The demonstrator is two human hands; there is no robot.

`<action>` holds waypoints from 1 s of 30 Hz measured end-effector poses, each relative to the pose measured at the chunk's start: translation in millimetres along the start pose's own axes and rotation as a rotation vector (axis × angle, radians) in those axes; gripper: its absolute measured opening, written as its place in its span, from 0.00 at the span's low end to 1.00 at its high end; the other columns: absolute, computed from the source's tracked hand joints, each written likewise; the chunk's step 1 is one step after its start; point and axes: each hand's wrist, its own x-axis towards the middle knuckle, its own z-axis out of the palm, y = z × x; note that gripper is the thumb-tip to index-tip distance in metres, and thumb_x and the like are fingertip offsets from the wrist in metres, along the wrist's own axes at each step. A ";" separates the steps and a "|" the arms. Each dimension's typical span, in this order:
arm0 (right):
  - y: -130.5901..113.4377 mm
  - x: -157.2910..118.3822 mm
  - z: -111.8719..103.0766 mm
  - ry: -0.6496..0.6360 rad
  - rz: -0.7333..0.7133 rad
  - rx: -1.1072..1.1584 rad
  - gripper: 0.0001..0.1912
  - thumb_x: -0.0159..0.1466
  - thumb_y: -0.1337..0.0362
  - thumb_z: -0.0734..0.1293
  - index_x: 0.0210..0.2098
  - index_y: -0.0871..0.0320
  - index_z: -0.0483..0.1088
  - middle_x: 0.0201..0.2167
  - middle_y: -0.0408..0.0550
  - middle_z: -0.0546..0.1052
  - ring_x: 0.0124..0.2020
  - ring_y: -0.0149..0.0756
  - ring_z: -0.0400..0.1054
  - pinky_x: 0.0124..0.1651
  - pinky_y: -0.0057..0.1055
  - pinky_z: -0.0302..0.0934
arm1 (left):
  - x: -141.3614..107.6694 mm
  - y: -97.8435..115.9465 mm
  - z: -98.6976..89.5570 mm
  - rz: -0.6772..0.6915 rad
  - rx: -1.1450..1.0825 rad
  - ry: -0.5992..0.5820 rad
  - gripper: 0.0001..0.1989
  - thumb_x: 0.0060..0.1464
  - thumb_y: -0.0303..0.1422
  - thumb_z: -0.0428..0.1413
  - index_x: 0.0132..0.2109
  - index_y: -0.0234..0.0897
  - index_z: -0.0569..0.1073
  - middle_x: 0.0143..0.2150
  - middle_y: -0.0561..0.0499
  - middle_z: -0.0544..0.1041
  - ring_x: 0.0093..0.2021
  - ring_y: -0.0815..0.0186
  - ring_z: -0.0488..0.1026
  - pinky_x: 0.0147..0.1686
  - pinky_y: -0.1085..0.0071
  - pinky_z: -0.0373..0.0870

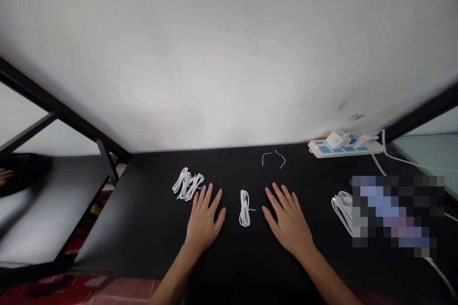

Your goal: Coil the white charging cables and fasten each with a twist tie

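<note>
Now our left hand [203,217] and right hand [288,219] lie open, empty, either side of a coiled white cable [244,208] at lower centre; a careless brush could snag its loose end [252,209].

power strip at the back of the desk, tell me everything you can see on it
The white plastic power strip lies flat at the back right of the black desk. Its top has blue socket panels and a glowing orange indicator light at the left end. White plug adapters crowd its top, and a white cord rises near its right end.
</note>
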 end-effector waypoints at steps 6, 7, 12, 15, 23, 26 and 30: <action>0.8 -0.7 1.4 0.007 0.000 0.002 0.29 0.73 0.52 0.57 0.68 0.60 0.62 0.70 0.56 0.60 0.71 0.57 0.51 0.69 0.58 0.50 | 0.0 -0.9 0.3 -0.012 -0.019 0.001 0.28 0.67 0.38 0.50 0.71 0.44 0.60 0.74 0.44 0.55 0.73 0.48 0.54 0.67 0.45 0.57; 1.0 -0.6 1.5 0.007 0.000 0.007 0.29 0.73 0.52 0.57 0.68 0.60 0.62 0.70 0.56 0.60 0.71 0.57 0.50 0.69 0.58 0.49 | 0.2 -0.8 0.4 -0.013 -0.023 0.004 0.28 0.67 0.38 0.50 0.71 0.45 0.60 0.74 0.44 0.55 0.73 0.48 0.54 0.67 0.45 0.57; 1.1 -0.3 1.2 0.012 0.006 0.030 0.29 0.72 0.52 0.57 0.68 0.59 0.62 0.70 0.55 0.61 0.71 0.56 0.50 0.69 0.58 0.49 | 0.3 -0.4 0.0 -0.015 -0.026 0.011 0.28 0.66 0.38 0.51 0.71 0.44 0.60 0.74 0.44 0.56 0.73 0.47 0.54 0.67 0.44 0.58; 1.0 -0.2 0.8 0.014 0.006 0.031 0.29 0.72 0.52 0.57 0.67 0.58 0.62 0.70 0.55 0.61 0.71 0.56 0.51 0.69 0.58 0.49 | 0.4 -0.4 -0.5 -0.013 -0.023 0.007 0.27 0.67 0.38 0.50 0.71 0.44 0.61 0.74 0.43 0.56 0.73 0.48 0.54 0.67 0.44 0.57; 1.2 0.2 1.2 0.012 0.004 0.013 0.29 0.72 0.52 0.57 0.67 0.59 0.62 0.70 0.54 0.61 0.71 0.56 0.51 0.69 0.57 0.50 | 0.5 -1.1 0.8 -0.018 -0.042 0.022 0.28 0.66 0.38 0.51 0.70 0.45 0.61 0.74 0.45 0.56 0.72 0.48 0.54 0.67 0.45 0.58; 1.6 0.3 1.1 0.014 0.000 0.010 0.29 0.72 0.52 0.57 0.67 0.59 0.63 0.70 0.55 0.62 0.71 0.56 0.52 0.69 0.57 0.50 | 0.5 -0.9 0.5 -0.022 -0.038 0.011 0.27 0.66 0.38 0.51 0.70 0.45 0.61 0.74 0.44 0.56 0.73 0.48 0.54 0.68 0.45 0.57; 1.7 0.1 1.1 0.015 0.002 0.018 0.29 0.72 0.52 0.57 0.67 0.59 0.63 0.69 0.55 0.62 0.71 0.56 0.52 0.69 0.57 0.50 | 0.6 -0.9 0.4 -0.026 -0.032 0.001 0.26 0.67 0.38 0.50 0.70 0.44 0.62 0.74 0.44 0.56 0.73 0.48 0.53 0.68 0.44 0.57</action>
